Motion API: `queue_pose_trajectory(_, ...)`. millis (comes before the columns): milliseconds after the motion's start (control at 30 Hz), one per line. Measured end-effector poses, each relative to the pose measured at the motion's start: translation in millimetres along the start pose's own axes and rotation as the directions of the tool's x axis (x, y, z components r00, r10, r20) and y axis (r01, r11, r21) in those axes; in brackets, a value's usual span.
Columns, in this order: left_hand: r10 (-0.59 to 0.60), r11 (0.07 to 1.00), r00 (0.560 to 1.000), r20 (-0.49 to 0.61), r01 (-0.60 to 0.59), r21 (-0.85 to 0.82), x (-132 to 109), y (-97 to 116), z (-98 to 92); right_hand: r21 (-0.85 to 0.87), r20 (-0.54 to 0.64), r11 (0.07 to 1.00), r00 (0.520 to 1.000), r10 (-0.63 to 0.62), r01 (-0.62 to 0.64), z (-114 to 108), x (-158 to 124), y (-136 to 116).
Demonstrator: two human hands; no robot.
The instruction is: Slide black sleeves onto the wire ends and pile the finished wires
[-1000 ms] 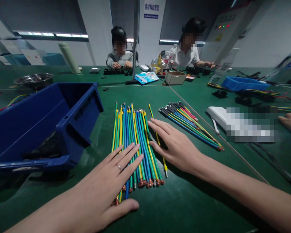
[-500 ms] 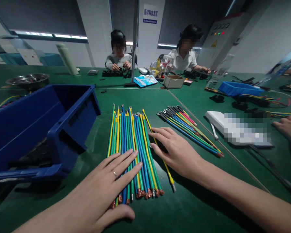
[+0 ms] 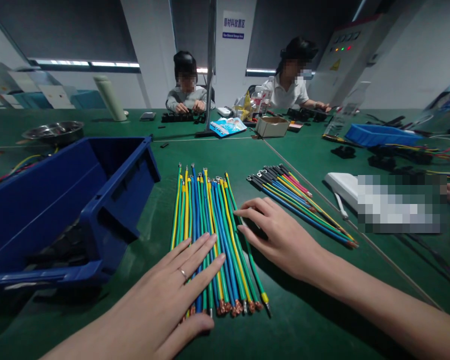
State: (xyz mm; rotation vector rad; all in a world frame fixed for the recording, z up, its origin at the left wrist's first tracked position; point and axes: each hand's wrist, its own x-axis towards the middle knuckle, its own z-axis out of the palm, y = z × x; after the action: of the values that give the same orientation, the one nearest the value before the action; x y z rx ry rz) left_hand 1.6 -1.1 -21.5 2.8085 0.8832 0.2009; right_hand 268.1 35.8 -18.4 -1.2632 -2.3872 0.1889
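Note:
A row of several cut cables (image 3: 228,240), green, blue and yellow-green, lies side by side on the green table. Most show bare copper strands at the near end and metal terminals at the far end. My left hand (image 3: 165,290) rests flat across the lower left of the row, fingers stretched out, a ring on one. At the right edge of the row lies a thinner green-and-yellow cable (image 3: 255,272) with a metal tip at its near end. My right hand (image 3: 281,237) is beside it, fingers apart and loosely bent, fingertips at the cable without closing round it.
A fan of black-sleeved cables (image 3: 303,202) lies right of the row. Left stands a deep blue bin (image 3: 116,200), with a metal bowl (image 3: 54,131) behind. A white device (image 3: 345,187) sits far right. Two people work across the table beyond a small cardboard box (image 3: 272,127).
The thin cable at the right edge has turned from its yellow side to its green side and lies closer to the row. My right hand has shifted slightly; my left stays on the cables.

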Motion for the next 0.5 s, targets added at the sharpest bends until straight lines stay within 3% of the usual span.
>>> queue_pose_trajectory(367, -0.052, 0.998, 0.998, -0.043, 0.052, -0.021, -0.3, 6.0, -3.0, -0.014, -0.067, 0.999, 0.997, 0.042, -0.044, 5.3, 10.4, 20.0)
queue_pose_trajectory(500, -0.113, 0.994, 0.993, 0.023, 0.113, -0.003, 2.3, 8.1, -1.7, 0.034, -0.063, 0.999, 0.998, 0.024, -0.022, 6.5, 11.7, 17.0)
